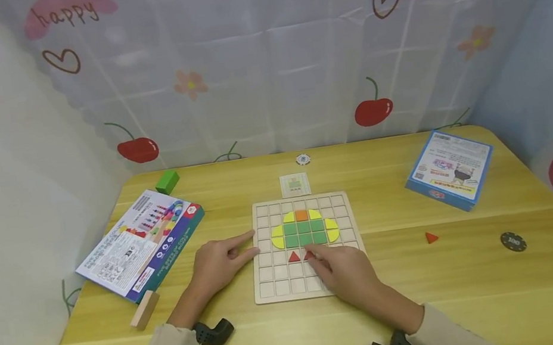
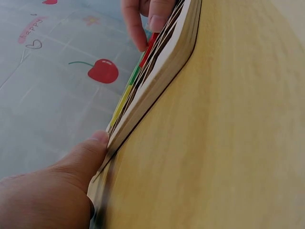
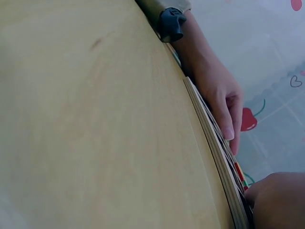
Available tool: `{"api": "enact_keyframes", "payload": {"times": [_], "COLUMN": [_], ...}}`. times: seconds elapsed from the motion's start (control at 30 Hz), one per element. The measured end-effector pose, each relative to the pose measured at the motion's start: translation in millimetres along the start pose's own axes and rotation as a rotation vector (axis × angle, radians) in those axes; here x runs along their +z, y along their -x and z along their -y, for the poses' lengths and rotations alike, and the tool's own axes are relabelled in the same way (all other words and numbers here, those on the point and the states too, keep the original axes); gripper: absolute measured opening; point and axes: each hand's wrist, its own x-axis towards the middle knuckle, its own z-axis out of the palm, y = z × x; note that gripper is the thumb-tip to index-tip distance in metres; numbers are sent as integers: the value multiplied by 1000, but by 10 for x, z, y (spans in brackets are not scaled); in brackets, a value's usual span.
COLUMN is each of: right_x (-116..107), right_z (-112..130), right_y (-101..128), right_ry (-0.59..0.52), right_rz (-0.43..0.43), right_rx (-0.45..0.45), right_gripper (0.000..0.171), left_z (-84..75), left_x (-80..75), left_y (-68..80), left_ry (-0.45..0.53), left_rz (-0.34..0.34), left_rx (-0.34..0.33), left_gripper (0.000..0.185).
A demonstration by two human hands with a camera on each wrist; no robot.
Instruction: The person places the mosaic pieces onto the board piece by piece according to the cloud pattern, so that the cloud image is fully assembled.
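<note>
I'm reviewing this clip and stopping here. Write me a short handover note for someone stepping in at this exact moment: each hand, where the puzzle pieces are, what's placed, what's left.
Left hand: fingers straight, resting against the left edge of the grid board, steadying it.
Right hand: fingertips on a red triangle in the row below the green block.
Done: green squares, orange square, yellow corner pieces and one red triangle piece sit in the board.
Left: seat the triangle under the fingers; a spare red triangle lies on the table to the right. The pattern card lies above the board.
</note>
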Motion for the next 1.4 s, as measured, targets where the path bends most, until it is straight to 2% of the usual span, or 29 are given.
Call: {"api": "enact_keyframes", "payload": {"times": [0.2,0.43,0.53,0.67,0.83,0.97,1.17,1.3,1.4], "right_x": [1,-119,-244,-478,-876,-1153,-1310,-1305,-1287], "right_z": [-35,-178,-318,-600,-1045,-1343,-1489,-1463,-1445], "right_y": [23,108,183,316,556,768,866,857,860], "right_ry": [-51,-195,-191,-126,-20,22,77,109,121], "right_rz": [-37,-189,-250,-278,-229,-128,20,58,55], "right_rx": [-13,-82,-87,-27,133,269,271,284,302], "right_gripper": [29,33,33,34,31,31,33,31,29], "left_z": [-3,4,2,-9,-13,-11,-10,-8,-8], "left_x": [4,10,18,14,-1,-10,-11,-1,6], "left_y": [-14,5,9,-3,-10,-1,8,4,-2], "left_ry": [-12,-7,-10,-13,-16,-14,-7,-10,-11], "left_rz": [-4,1,1,0,1,-13,-22,-13,-14], "left_rx": [6,-5,-2,1,4,12,9,9,13], "left_gripper": [48,48,48,47,47,46,47,47,47]}}
